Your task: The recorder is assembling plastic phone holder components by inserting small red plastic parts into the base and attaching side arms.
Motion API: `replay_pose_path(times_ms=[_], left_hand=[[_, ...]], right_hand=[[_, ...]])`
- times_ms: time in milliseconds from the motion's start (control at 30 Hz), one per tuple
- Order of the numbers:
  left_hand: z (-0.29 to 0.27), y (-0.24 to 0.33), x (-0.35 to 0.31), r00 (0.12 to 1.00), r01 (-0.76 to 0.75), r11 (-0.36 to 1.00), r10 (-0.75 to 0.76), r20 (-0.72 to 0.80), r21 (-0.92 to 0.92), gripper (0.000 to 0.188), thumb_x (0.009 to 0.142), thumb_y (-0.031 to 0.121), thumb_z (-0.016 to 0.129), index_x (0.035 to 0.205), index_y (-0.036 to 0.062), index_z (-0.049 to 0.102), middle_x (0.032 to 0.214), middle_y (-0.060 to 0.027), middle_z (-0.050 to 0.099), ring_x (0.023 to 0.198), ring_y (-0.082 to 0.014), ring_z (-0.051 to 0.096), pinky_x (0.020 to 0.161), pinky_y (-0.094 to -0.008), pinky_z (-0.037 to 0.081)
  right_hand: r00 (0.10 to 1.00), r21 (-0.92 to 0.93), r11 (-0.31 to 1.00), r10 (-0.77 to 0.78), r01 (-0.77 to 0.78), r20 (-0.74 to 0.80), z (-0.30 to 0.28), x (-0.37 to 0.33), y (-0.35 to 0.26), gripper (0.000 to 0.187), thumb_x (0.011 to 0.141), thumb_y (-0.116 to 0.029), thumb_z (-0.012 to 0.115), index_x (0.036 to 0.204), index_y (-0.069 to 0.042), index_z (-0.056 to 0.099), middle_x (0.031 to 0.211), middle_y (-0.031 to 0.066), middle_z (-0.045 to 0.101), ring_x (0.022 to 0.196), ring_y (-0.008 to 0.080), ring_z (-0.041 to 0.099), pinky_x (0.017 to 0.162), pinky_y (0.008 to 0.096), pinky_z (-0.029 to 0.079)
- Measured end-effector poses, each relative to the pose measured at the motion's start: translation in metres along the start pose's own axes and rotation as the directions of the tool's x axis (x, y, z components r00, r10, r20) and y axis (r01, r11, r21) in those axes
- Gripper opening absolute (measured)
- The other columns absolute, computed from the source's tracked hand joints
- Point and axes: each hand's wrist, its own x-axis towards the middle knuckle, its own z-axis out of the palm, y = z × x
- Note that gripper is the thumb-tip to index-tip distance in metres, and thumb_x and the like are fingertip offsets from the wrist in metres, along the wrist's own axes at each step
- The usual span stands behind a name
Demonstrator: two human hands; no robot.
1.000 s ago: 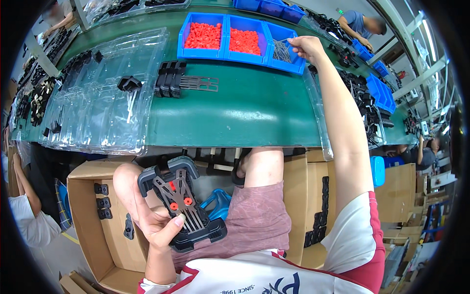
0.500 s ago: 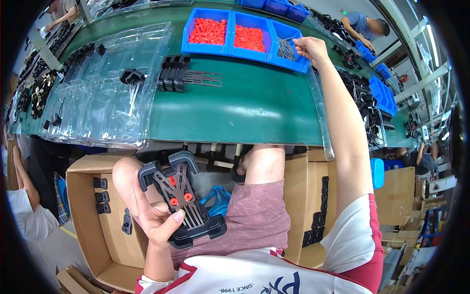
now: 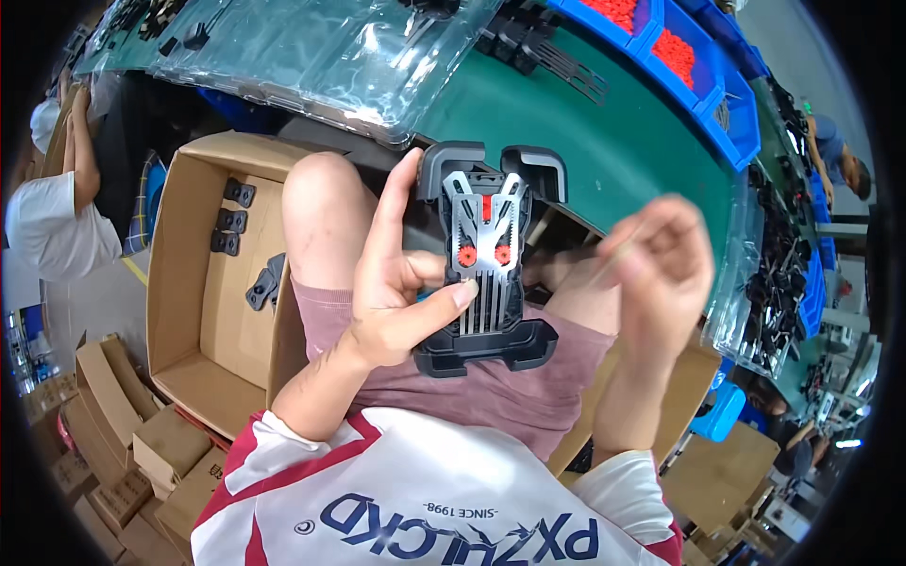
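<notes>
My left hand is closed round a black phone holder held above my lap, the thumb pressing its silver metal plate. Two small red gears show on either side of the plate, and a red piece sits higher up between its arms. To the right of the holder and apart from it is my right hand, smeared by motion. Its thumb and fingers come together in a pinch. Whatever lies between them is too blurred to make out.
Blue bins with red parts and thin metal rods stand on the green table. Clear plastic trays lie at its left. An open carton holding black pieces is by my left knee. Other people sit nearby.
My right hand has come back from the bin of metal rods towards the holder. The holder is now more upright and nearer the middle. The whole view has turned.
</notes>
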Motion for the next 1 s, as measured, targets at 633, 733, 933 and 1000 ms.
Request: replay_pose_path(times_ms=[633, 733, 933, 1000], left_hand=[[-0.004, -0.018, 0.003, 0.985, -0.169, 0.943, 0.154, 0.075, 0.286, 0.094, 0.074, -0.013, 0.052, 0.146, 0.0008, -0.007, 0.125, -0.0233, 0.052, 0.052, -0.0078, 0.055, 0.045, -0.0149, 0.038], [0.001, -0.014, 0.001, 0.991, -0.124, 0.938, 0.136, -0.014, 0.323, 0.093, 0.074, -0.013, 0.052, 0.146, -0.0008, -0.006, 0.139, -0.0230, 0.036, 0.052, -0.0081, 0.055, 0.046, -0.0154, 0.040], [-0.005, -0.017, 0.001, 0.989, -0.147, 0.929, 0.146, 0.028, 0.341, 0.093, 0.074, -0.013, 0.052, 0.146, -0.0005, -0.006, 0.150, -0.0214, 0.015, 0.054, -0.0100, 0.058, 0.049, -0.0166, 0.044], [-0.004, -0.016, 0.000, 0.989, -0.149, 0.927, 0.147, 0.033, 0.343, 0.095, 0.074, -0.014, 0.051, 0.146, 0.0024, -0.008, 0.139, -0.0229, 0.027, 0.060, -0.0137, 0.060, 0.053, -0.0179, 0.045]], right_hand=[[0.955, -0.353, 0.924, -0.041, 0.148, 0.294, 0.033, -0.040, 0.029, 0.029, 0.067, 0.012, 0.070, 0.091, 0.002, 0.059, 0.083, 0.0098, 0.064, 0.066, 0.0131, 0.055, 0.060, 0.0214, 0.043], [0.953, -0.364, 0.925, 0.005, 0.110, 0.303, 0.034, -0.039, 0.025, 0.023, 0.066, 0.009, 0.070, 0.086, 0.000, 0.065, 0.077, 0.0061, 0.064, 0.060, 0.0133, 0.050, 0.061, 0.0235, 0.041], [0.964, -0.393, 0.917, 0.034, 0.074, 0.263, 0.036, -0.039, 0.024, 0.021, 0.066, 0.007, 0.070, 0.085, 0.000, 0.069, 0.074, 0.0052, 0.065, 0.058, 0.0133, 0.048, 0.060, 0.0245, 0.040], [0.960, -0.394, 0.915, 0.029, 0.087, 0.278, 0.036, -0.039, 0.023, 0.021, 0.066, 0.007, 0.070, 0.086, 0.000, 0.069, 0.074, 0.0053, 0.065, 0.058, 0.0133, 0.048, 0.059, 0.0246, 0.040]])
